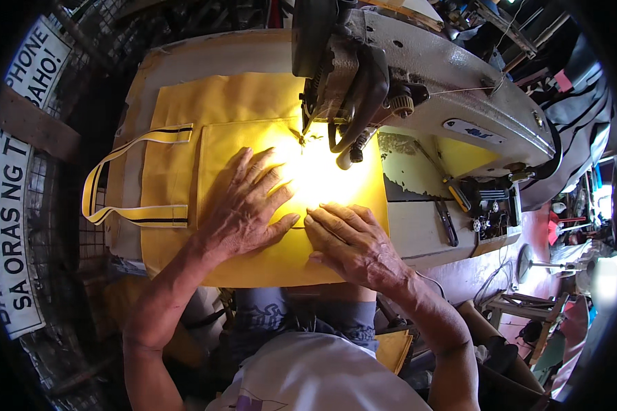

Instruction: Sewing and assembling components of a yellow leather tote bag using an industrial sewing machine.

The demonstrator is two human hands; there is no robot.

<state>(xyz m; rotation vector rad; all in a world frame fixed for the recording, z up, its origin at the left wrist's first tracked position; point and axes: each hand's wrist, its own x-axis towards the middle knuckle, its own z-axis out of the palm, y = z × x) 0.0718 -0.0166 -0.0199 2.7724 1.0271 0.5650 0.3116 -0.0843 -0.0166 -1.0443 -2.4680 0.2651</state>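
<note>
A large yellow panel [173, 156] of fabric or vinyl lies flat under the head of a sewing machine [353, 79]. On it sits a smaller yellow pocket piece [216, 147]. A yellow, black and white strap handle [120, 214] loops off the panel's left side. My left hand [250, 198] rests on the pocket piece, fingers spread toward the needle area. My right hand [353, 240] lies flat on the panel nearer me, its fingers stretched out close together. Bright lamp glare washes out the cloth beside the needle.
Right of the panel, a yellow-handled tool [457, 195] and a dark-handled tool [447, 222] lie on the machine table [418, 229]. A small tray [497, 212] of metal parts stands at its right end. White signs [14, 226] hang on the wire mesh at left.
</note>
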